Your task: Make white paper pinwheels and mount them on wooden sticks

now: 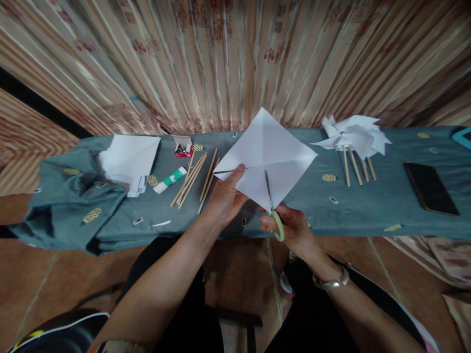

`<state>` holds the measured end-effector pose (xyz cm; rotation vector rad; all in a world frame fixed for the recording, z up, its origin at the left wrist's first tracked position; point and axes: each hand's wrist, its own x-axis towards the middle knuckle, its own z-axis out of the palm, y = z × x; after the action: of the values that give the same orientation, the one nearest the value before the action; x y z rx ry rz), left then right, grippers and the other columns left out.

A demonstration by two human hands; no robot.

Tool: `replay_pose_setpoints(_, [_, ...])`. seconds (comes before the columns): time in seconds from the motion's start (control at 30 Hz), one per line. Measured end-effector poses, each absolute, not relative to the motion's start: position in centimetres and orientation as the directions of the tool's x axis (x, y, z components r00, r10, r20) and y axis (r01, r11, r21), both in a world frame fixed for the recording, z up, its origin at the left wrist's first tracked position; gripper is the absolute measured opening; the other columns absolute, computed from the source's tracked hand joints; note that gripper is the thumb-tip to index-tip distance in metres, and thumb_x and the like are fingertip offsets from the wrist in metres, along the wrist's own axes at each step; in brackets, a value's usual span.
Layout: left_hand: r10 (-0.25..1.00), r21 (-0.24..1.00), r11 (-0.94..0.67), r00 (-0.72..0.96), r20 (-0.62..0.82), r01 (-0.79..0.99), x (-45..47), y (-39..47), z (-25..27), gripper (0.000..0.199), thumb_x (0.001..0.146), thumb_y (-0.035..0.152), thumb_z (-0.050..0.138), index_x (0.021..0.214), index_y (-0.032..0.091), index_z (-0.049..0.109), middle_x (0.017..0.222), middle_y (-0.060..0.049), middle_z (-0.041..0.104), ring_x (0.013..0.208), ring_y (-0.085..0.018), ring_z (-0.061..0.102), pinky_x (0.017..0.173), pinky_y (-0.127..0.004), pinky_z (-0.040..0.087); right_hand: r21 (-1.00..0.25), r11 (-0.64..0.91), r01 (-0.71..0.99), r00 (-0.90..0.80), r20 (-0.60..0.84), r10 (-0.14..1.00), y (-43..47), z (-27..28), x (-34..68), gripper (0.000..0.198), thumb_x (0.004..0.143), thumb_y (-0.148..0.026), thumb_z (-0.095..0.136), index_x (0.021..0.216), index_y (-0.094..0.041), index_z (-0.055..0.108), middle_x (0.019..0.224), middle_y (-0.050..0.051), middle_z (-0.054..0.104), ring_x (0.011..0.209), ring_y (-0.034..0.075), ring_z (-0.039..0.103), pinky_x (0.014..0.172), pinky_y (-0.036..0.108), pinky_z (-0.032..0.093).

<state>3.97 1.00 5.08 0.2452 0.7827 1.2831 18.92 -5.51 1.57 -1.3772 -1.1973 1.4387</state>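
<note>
A white square of paper [279, 142] with crossing fold creases is held up over the table, one corner pointing away from me. My left hand [226, 198] pinches it near its left corner, thumb on top, beside a slit that runs inward from that corner. My right hand [292, 225] grips scissors [278, 226] with pale green handles. Their blades lie along the crease at the paper's near corner, pointing toward its centre. Whether the blades are parted is hard to make out.
On the blue-green cloth [176, 218] lie a stack of white paper [130, 154], a small red box of pins [183, 149], a glue tube [170, 180] and several wooden sticks [192, 180]. Paper pinwheels on sticks [355, 137] and a dark phone [430, 189] are at right. A curtain [235, 63] hangs behind.
</note>
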Motion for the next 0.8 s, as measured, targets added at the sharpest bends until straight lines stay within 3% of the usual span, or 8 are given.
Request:
replay_pose_setpoints(0.23, [0.912,0.579,0.310,0.062,-0.406,-0.754,3.9,1.0,5.2,0.003,0.087,0.013,0.065,0.089,0.015,0.067,0.077,-0.001,0.073,0.069,-0.012,0.068,0.082,-0.028,0.056,-0.962,-0.272,0.034,-0.066,-0.274,0.959,-5.4,1.7,18.6,0.041,0.059,-0.053,0.085,0.080,-0.020,0.073,0.058,-0.001,0.067,0.054,0.015,0.062,0.053,0.027,0.049])
replay_pose_setpoints(0.4, [0.927,0.587,0.279,0.053,-0.372,-0.760,3.8,1.0,4.8,0.017,0.081,0.014,0.072,0.097,0.016,0.067,0.082,-0.001,0.074,0.074,-0.014,0.070,0.084,-0.029,0.056,-0.958,-0.285,-0.002,-0.063,-0.285,0.957,-5.5,1.5,18.3,0.045,0.057,-0.056,0.085,0.080,-0.020,0.072,0.058,-0.002,0.065,0.052,0.014,0.060,0.051,0.027,0.049])
replay_pose_setpoints(0.5, [0.931,0.595,0.268,0.045,-0.362,-0.757,3.8,1.1,4.6,0.018,0.079,0.015,0.074,0.096,0.016,0.067,0.082,-0.001,0.075,0.075,-0.014,0.071,0.084,-0.028,0.056,-0.964,-0.251,0.089,-0.091,-0.259,0.962,-5.5,1.6,18.6,0.048,0.061,-0.061,0.080,0.081,-0.019,0.070,0.060,0.000,0.065,0.056,0.016,0.061,0.054,0.028,0.049])
replay_pose_setpoints(0.63, [0.934,0.637,0.256,0.016,-0.357,-0.727,3.3,1.7,4.7,0.005,0.086,0.014,0.066,0.089,0.016,0.068,0.081,-0.002,0.075,0.080,-0.016,0.073,0.089,-0.031,0.056,-0.943,-0.174,0.283,-0.237,-0.245,0.940,-5.5,2.0,19.5,0.052,0.070,-0.064,0.073,0.093,-0.018,0.069,0.070,0.002,0.067,0.068,0.019,0.063,0.063,0.029,0.049])
replay_pose_setpoints(0.8, [0.965,0.711,0.096,-0.110,-0.238,-0.697,1.6,3.0,5.2,0.018,0.083,0.013,0.066,0.100,0.018,0.070,0.096,-0.004,0.078,0.101,-0.021,0.072,0.094,-0.035,0.055,-0.906,-0.165,0.389,-0.322,-0.301,0.898,-5.3,2.3,21.9,0.049,0.073,-0.063,0.071,0.095,-0.019,0.069,0.072,0.001,0.067,0.066,0.017,0.060,0.059,0.028,0.045])
